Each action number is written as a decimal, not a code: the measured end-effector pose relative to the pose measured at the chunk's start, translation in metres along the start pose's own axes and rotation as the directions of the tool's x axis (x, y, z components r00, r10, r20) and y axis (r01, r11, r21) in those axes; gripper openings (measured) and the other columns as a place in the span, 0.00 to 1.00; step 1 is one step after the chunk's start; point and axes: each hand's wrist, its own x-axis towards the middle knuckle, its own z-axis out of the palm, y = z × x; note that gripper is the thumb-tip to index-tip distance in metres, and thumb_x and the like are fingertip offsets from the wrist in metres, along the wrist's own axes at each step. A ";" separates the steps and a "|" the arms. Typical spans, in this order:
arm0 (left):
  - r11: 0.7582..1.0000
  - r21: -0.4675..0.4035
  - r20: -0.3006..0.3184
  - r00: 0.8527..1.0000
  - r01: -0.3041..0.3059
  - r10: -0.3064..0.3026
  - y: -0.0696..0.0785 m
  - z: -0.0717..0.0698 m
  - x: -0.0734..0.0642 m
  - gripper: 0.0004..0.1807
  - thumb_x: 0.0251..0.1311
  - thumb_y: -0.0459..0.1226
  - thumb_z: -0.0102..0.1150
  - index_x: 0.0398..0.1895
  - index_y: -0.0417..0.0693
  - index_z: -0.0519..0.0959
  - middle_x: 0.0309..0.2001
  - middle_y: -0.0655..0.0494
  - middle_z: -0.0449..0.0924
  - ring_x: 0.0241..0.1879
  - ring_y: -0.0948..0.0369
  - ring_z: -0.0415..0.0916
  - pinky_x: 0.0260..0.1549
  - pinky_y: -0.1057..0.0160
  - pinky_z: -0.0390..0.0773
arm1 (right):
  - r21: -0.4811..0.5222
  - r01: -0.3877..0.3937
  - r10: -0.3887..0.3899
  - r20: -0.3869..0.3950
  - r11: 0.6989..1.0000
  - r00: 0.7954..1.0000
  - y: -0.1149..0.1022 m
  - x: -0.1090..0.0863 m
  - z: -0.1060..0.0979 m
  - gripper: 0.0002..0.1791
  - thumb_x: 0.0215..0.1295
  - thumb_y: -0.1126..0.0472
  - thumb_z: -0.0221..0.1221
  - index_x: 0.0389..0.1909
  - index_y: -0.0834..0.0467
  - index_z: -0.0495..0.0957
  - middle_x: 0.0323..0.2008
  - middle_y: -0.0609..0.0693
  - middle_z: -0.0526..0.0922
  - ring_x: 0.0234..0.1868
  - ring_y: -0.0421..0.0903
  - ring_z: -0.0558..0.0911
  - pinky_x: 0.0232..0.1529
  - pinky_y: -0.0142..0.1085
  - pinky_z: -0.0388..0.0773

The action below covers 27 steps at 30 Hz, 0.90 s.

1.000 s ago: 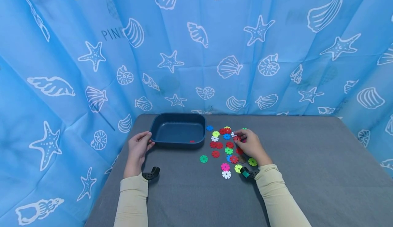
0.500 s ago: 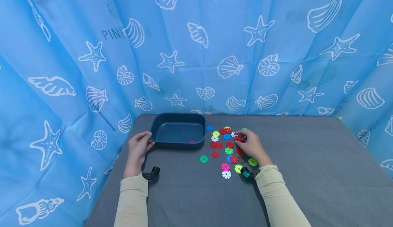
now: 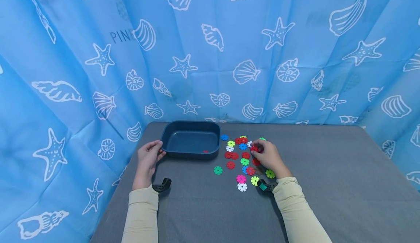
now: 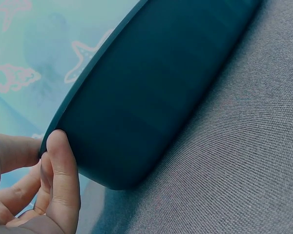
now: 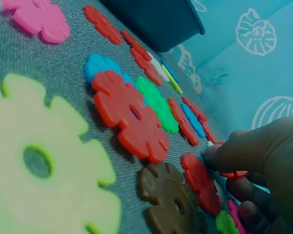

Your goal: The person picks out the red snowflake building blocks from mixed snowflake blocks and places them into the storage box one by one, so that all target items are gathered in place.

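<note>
My left hand [image 3: 149,159] pinches the near-left corner of a dark blue plastic tub [image 3: 190,155], thumb on one side of the rim and fingers against the outer wall. In the left wrist view the tub's wall [image 4: 136,97] slants across, resting on the cloth. At the far side of a scatter of flower-shaped plastic discs, my right hand [image 3: 267,157] pinches a red disc [image 5: 233,174] between thumb and fingers, low over the table. My fingers partly cover that disc. A small red piece [image 3: 205,151] lies inside the tub.
Loose discs lie right of the tub, among them a green disc [image 3: 218,170], a white disc [image 3: 242,187], a pink disc [image 3: 241,178] and a brown disc [image 5: 171,200]. Some overlap. A blue shell-print curtain [image 3: 210,71] hangs behind the grey-covered table [image 3: 328,170].
My right fingers have drawn in slightly around the red disc, with the hand staying at the same spot. My left hand and the tub have not moved.
</note>
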 end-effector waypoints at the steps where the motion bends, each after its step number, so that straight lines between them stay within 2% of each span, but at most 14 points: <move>1: 1.000 0.001 0.000 1.000 -0.001 0.001 0.000 0.000 0.000 0.24 0.77 0.46 0.61 0.68 0.42 0.76 0.58 0.48 0.75 0.47 0.59 0.77 0.48 0.68 0.88 | 0.000 0.002 -0.002 -0.001 1.000 1.000 0.000 0.000 0.000 0.15 0.68 0.66 0.69 0.54 0.63 0.83 0.43 0.60 0.84 0.42 0.52 0.78 0.40 0.41 0.81; 11: 1.000 0.004 0.000 1.000 -0.009 0.009 0.000 0.000 0.000 0.25 0.77 0.46 0.61 0.69 0.42 0.76 0.60 0.46 0.75 0.48 0.58 0.77 0.48 0.68 0.89 | 0.015 0.011 -0.011 -0.008 1.000 1.000 -0.001 0.000 0.000 0.14 0.69 0.66 0.69 0.53 0.63 0.84 0.43 0.60 0.85 0.41 0.52 0.79 0.40 0.40 0.82; 27: 1.000 0.002 -0.001 1.000 -0.017 0.017 0.001 0.001 -0.003 0.25 0.78 0.45 0.60 0.69 0.40 0.75 0.56 0.49 0.75 0.47 0.59 0.76 0.46 0.69 0.89 | 0.009 0.005 -0.005 -0.011 1.000 1.000 -0.001 -0.001 0.000 0.13 0.69 0.65 0.70 0.52 0.63 0.84 0.43 0.59 0.85 0.42 0.53 0.80 0.40 0.39 0.83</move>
